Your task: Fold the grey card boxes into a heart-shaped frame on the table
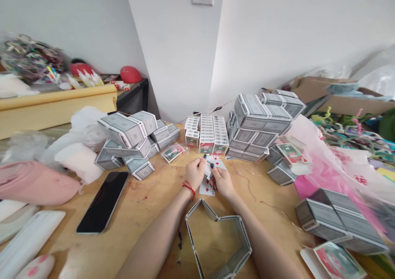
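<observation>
My left hand, with a red string bracelet at its wrist, is closed with thumb and fingers pinching a playing card. From the other side my right hand grips the same card, its dark-nailed thumb on top. Other cards with red diamonds lie on the table beneath and behind my hands. Part of the held card is hidden by my fingers. Between my forearms stands an open, many-cornered frame made of joined cards.
Stacked grey-patterned card blocks stand left and right. Rows of card boxes sit ahead, near a wrapped deck. A black phone lies left. At right are more card blocks and an open card box.
</observation>
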The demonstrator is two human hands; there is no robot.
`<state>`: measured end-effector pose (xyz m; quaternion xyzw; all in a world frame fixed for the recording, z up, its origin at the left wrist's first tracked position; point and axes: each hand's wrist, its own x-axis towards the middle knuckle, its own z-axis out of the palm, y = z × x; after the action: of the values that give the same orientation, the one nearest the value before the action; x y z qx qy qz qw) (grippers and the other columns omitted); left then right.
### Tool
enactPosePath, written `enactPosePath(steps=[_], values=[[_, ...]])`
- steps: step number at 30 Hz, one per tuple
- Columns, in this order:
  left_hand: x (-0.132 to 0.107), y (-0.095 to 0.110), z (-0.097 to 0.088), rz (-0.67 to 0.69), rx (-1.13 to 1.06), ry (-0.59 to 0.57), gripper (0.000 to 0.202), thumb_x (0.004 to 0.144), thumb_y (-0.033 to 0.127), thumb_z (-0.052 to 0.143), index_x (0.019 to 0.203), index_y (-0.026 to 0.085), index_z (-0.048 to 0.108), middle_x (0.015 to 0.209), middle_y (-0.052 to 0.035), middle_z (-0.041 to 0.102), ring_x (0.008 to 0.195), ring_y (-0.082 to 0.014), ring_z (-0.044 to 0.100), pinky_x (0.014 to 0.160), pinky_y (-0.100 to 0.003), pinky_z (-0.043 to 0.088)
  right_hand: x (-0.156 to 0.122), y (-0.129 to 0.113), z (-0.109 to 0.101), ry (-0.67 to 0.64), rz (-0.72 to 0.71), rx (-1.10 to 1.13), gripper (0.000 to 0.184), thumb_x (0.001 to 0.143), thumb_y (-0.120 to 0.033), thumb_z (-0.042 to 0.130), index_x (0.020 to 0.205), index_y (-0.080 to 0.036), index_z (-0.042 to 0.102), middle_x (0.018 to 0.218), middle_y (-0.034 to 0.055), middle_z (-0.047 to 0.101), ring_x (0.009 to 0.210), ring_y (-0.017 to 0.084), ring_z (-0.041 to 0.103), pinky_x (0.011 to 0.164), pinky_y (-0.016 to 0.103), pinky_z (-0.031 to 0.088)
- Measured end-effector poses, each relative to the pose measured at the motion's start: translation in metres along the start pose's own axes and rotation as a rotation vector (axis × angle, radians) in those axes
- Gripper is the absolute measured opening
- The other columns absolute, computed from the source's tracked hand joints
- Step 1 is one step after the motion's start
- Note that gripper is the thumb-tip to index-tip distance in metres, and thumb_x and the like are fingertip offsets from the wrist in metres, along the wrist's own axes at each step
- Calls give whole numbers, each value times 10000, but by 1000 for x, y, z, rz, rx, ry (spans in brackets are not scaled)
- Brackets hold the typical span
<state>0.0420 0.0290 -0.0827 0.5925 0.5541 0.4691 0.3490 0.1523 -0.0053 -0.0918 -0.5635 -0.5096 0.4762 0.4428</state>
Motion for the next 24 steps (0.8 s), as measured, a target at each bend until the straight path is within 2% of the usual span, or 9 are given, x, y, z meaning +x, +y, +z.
enactPosePath(steps=[5, 10, 13, 19, 24], values=[[-1, 0, -1, -1, -73, -25, 409, 811, 435, 410, 499, 171, 383, 484, 31, 383, 487, -87, 357, 476, -216, 278, 0, -6, -1, 78, -31, -44, 544, 800, -612, 364, 447, -199, 401, 339, -11, 439, 308, 83, 373, 351, 210, 300], [-1, -1, -4, 22, -265, -219, 310, 812, 413, 426, 630, 165, 469, 592, 12, 472, 549, -100, 416, 509, -212, 334, -1, -6, -1, 232, -53, -15, 495, 805, -594, 364, 510, -201, 413, 419, -16, 436, 386, 105, 391, 385, 223, 307], [-2, -1, -6, 41, -249, -283, 292, 810, 392, 431, 644, 159, 488, 615, -3, 502, 566, -108, 439, 518, -218, 345, 0, -4, -1, 264, -54, 32, 457, 803, -590, 372, 576, -199, 441, 464, -16, 451, 412, 112, 388, 387, 226, 299], [-7, 0, -3, 64, 0, -210, 413, 837, 407, 381, 500, 168, 388, 454, 26, 393, 451, -87, 372, 456, -221, 258, 3, -4, -4, 245, 14, -1, 523, 785, -626, 369, 468, -210, 364, 398, -15, 392, 377, 109, 351, 374, 244, 258], [-9, 1, -1, 75, 44, -144, 428, 843, 404, 377, 488, 163, 380, 446, 26, 416, 444, -78, 386, 459, -214, 262, 5, -2, -4, 289, -53, -65, 507, 774, -624, 389, 492, -203, 374, 421, -15, 407, 397, 108, 357, 384, 241, 272]])
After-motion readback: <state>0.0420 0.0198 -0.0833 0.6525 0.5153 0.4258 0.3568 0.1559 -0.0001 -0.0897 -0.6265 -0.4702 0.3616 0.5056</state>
